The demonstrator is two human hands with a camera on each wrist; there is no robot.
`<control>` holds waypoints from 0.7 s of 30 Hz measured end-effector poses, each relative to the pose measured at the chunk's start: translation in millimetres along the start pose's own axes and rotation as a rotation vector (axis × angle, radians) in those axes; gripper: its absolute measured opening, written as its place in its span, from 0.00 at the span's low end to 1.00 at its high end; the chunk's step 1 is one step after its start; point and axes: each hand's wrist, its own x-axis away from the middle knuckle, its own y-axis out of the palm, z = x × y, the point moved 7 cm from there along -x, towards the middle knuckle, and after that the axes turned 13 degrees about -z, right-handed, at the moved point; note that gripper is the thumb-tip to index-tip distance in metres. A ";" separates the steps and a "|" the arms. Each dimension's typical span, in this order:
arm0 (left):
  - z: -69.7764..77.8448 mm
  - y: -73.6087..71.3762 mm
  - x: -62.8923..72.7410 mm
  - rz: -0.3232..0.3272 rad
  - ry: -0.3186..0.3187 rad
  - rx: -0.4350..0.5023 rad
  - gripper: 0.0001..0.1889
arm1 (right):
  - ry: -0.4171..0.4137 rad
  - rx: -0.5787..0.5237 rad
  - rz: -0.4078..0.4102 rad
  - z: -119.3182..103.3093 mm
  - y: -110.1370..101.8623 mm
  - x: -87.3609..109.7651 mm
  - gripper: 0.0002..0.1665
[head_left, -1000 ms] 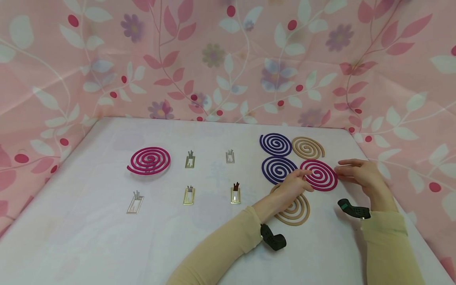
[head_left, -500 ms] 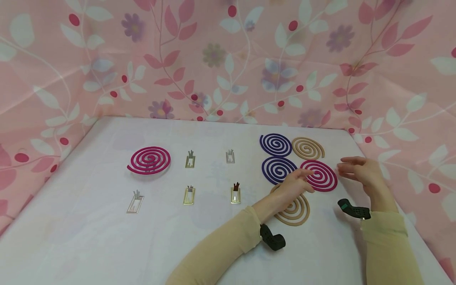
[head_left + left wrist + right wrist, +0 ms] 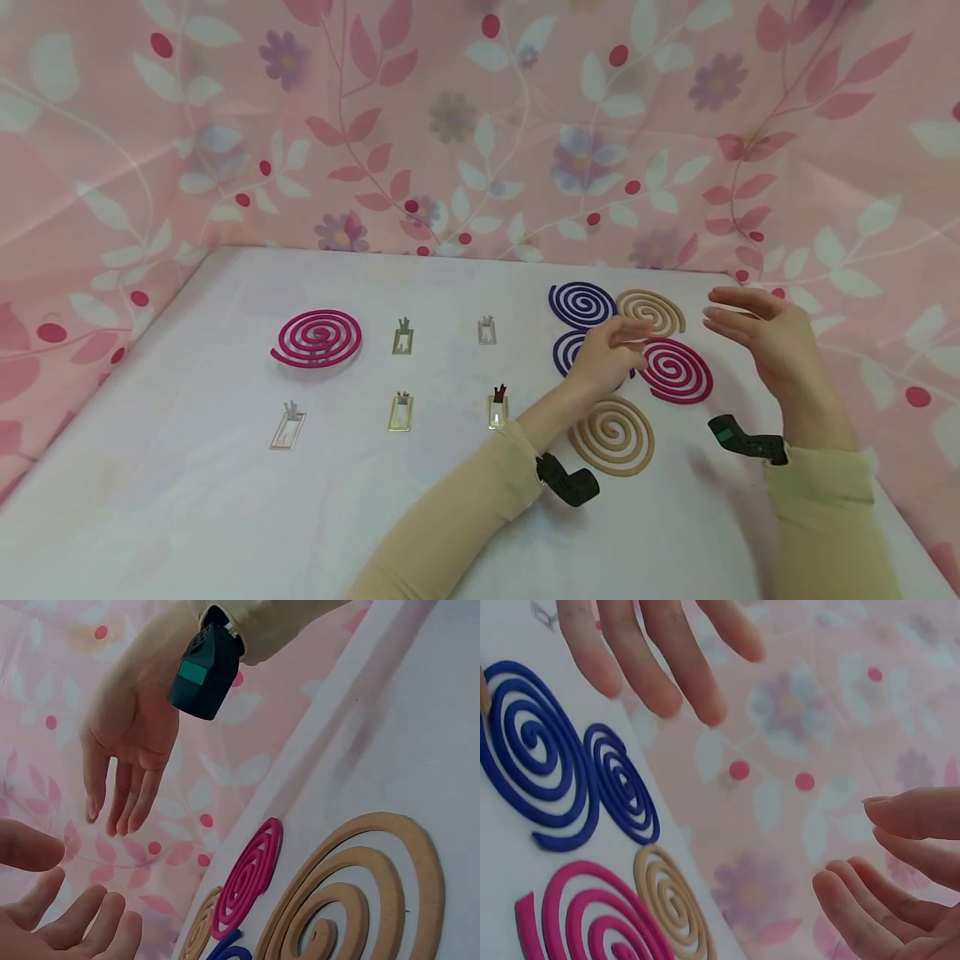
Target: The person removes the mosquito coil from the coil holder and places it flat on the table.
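Note:
My left hand [image 3: 603, 354] is raised over the coils on the right, fingers spread loosely with nothing in them. It overlaps the nearer dark blue mosquito coil [image 3: 567, 354] in the head view. Just right of the pink mosquito coil [image 3: 675, 371], my right hand [image 3: 776, 346] hovers with bent, empty fingers. In the right wrist view both hands hang above the tabletop, apart from the coils. A tan mosquito coil [image 3: 612, 436] lies nearest to me. Behind are another dark blue mosquito coil [image 3: 581, 305] and a tan mosquito coil [image 3: 651, 314], all flat and close together.
Another pink mosquito coil [image 3: 318, 337] sits raised at the left, on a mostly hidden support. Several small metal stands with upright prongs, among them a silver stand [image 3: 288, 427] and a gold stand [image 3: 401, 412], are spread across the white tabletop [image 3: 225, 517]. Floral cloth [image 3: 450, 167] encloses the back and sides.
Both hands have lifted up and away from the pink coil on the right. The right hand's fingers were at its edge a second ago. The coils have stayed in place.

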 end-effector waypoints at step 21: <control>25.7 -110.9 90.1 -0.044 0.038 -0.225 0.25 | -0.158 0.305 -0.114 -33.7 125.0 6.7 0.25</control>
